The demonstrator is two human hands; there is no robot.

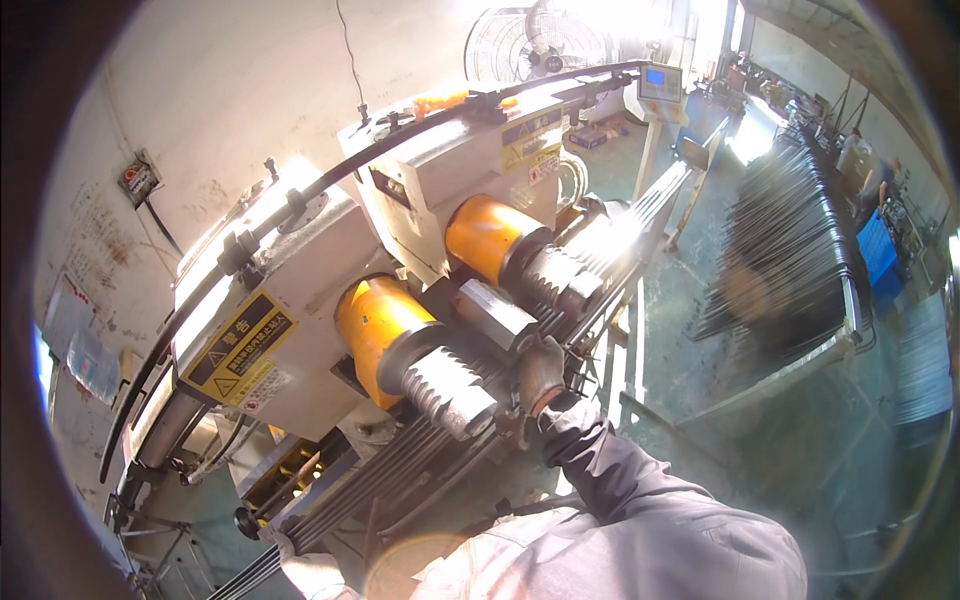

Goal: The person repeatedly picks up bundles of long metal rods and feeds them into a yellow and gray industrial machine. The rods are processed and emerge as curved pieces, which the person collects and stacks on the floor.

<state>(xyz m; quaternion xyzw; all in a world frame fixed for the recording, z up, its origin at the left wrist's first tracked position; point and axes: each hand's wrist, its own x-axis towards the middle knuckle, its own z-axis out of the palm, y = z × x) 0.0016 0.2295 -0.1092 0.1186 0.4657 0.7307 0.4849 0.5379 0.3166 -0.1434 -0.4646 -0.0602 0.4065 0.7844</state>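
A bundle of long metal rods (390,470) runs slantwise along the front of a large pale machine (310,240). At the lower left, my gloved left hand (287,545) is closed over the rods, beside a black round knob (246,522). My right hand (541,372), in a grey glove, is between two ribbed steel rollers, the nearer roller (448,392) and the farther roller (565,280). Its fingers look curled in below the end of a steel block (495,312); what they hold is hidden. Orange cylinders (385,335) back both rollers.
A curved dark rail (330,178) arches over the machine. A control box with a lit screen (660,83) stands at the far end. To the right, a rack (790,240) bears many dark bent rods. A large fan (540,50) stands at the back.
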